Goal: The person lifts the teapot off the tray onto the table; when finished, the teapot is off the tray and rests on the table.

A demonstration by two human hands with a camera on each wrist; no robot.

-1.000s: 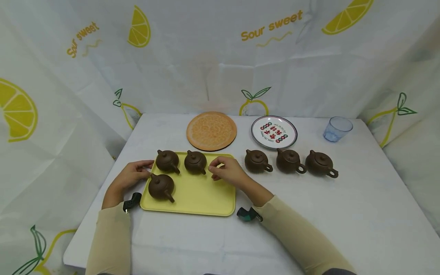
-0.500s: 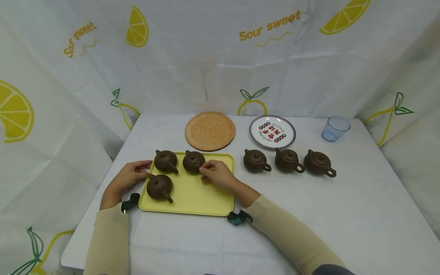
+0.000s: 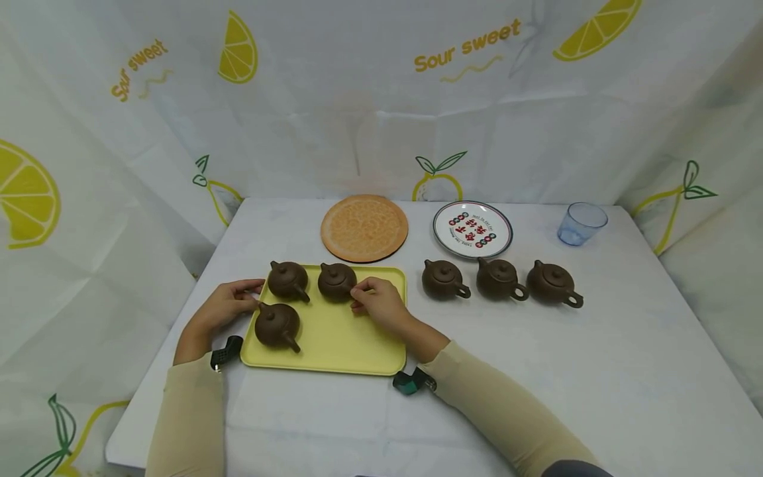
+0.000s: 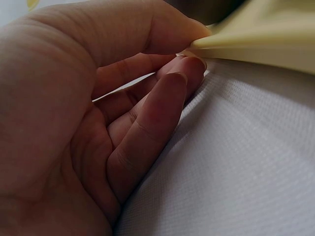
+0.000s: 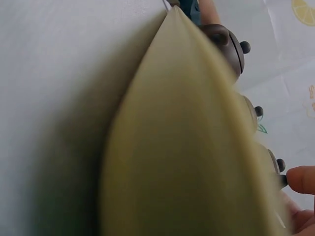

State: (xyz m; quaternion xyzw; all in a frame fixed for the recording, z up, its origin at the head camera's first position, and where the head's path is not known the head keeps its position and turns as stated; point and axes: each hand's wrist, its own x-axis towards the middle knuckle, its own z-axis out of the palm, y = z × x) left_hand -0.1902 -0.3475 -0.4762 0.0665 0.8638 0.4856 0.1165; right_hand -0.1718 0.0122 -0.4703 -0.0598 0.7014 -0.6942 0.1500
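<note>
Three dark brown teapots stand on a yellow tray (image 3: pixel 334 344): a back-left teapot (image 3: pixel 288 281), a front-left teapot (image 3: pixel 277 325) and a back-middle teapot (image 3: pixel 337 282). My right hand (image 3: pixel 384 307) reaches over the tray and pinches the handle of the back-middle one, which the fingers partly cover. In the right wrist view, my thumb (image 5: pixel 301 179) meets that dark handle, while the tray's blurred side fills the middle. At the tray's left edge, my left hand (image 3: pixel 222 309) grips the rim; the left wrist view has the thumb (image 4: pixel 179 34) on top and fingertips close beneath.
Right of the tray, three more brown teapots line up: one near (image 3: pixel 442 279), one middle (image 3: pixel 499 278), one far right (image 3: pixel 552 283). Behind are a round orange-brown mat (image 3: pixel 365 228), a white patterned plate (image 3: pixel 473 229) and a blue-tinted glass (image 3: pixel 581 224). White cloth covers the table (image 3: pixel 477 358).
My right hand has moved left from beside the back-middle teapot onto its handle and pinches it. That teapot's handle has turned slightly rightward. The left hand stays at the tray's edge.
</note>
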